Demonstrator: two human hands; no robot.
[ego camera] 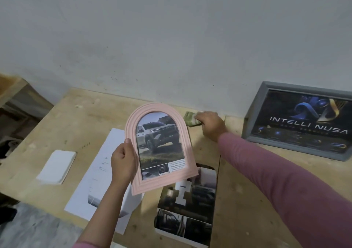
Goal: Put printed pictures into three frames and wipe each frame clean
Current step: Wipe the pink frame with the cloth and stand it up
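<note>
Currently the left hand [122, 161] grips the left edge of the pink arched plastic frame [160, 148], held tilted above the pale wooden table [238, 200] with a printed picture of a white truck [159, 135] inside. Far right of it, the right hand [210, 124] rests on the table, fingers closed round a green-and-white cloth [190, 119]. A grey rectangular frame [299, 121] with a dark poster leans on the wall at far right.

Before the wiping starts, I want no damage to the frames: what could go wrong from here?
The left hand alone holds the pink arched frame by one edge, above the table; pressing with the green cloth that the right hand is reaching for could twist it loose. The grey frame leaning on the wall sits close to the right arm and could get knocked.
</note>
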